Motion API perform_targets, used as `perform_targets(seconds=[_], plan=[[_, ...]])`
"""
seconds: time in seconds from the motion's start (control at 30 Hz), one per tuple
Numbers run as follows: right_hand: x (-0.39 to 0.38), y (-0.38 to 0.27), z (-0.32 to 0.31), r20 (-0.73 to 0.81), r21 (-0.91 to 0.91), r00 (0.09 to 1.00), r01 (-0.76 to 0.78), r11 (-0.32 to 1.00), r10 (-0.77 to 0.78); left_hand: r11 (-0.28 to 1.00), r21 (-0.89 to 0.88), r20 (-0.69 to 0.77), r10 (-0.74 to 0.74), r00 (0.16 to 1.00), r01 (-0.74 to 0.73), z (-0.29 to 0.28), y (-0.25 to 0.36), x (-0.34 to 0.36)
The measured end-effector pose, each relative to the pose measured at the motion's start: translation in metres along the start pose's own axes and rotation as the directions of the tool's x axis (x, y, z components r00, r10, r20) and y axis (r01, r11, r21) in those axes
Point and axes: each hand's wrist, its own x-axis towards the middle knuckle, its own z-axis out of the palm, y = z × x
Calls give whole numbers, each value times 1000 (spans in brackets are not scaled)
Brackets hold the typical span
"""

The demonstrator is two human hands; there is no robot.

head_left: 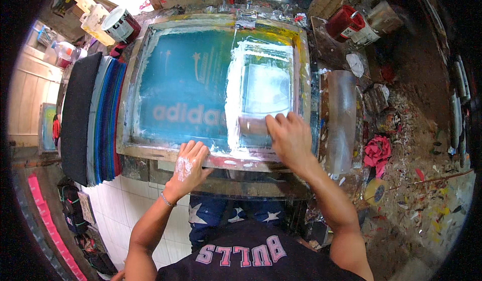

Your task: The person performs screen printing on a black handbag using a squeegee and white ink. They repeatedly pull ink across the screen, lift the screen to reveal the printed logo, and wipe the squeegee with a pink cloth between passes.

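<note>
A wooden-framed printing screen (128,105) lies on the bench, its mesh (181,80) teal with pale lettering and small motifs. White ink (235,75) borders a lighter rectangular area (268,88) on the right of the mesh. My right hand (290,143) is closed round a squeegee (253,125) at the near end of that area, blurred by motion and partly hidden by the fingers. At the frame's near edge, my left hand (190,164) grips the wood, fingers bent over the rim. White ink is smeared across its back.
Stacked dark and blue fabric sheets (103,120) stand left of the screen. An ink tub (120,24) sits at the far left, a red container (345,24) at the far right. Beside the frame lie a clear plastic sheet (341,120), crumpled pink paper (376,155) and a tape roll (375,191).
</note>
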Motion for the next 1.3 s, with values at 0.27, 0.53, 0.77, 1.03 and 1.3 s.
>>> perform_targets(seconds=[0.27,0.53,0.77,1.03,1.3], plan=[[35,27,-17,58,21,998,-16,1000,14,1000,16,-33,4,999,-4,1,2,-1],[139,91,23,-207,-128,978,3,992,-30,1000,12,-40,12,999,-11,0,1,-2],[2,11,20,-43,-152,996,76,985,-84,1000,-6,-54,21,998,-22,3,-2,-2],[63,48,-14,-146,-2,989,36,999,-36,1000,9,-33,-12,999,12,1,1,-2],[125,85,37,-226,-167,972,25,986,-63,1000,4,-62,19,998,-19,1,-1,-1]])
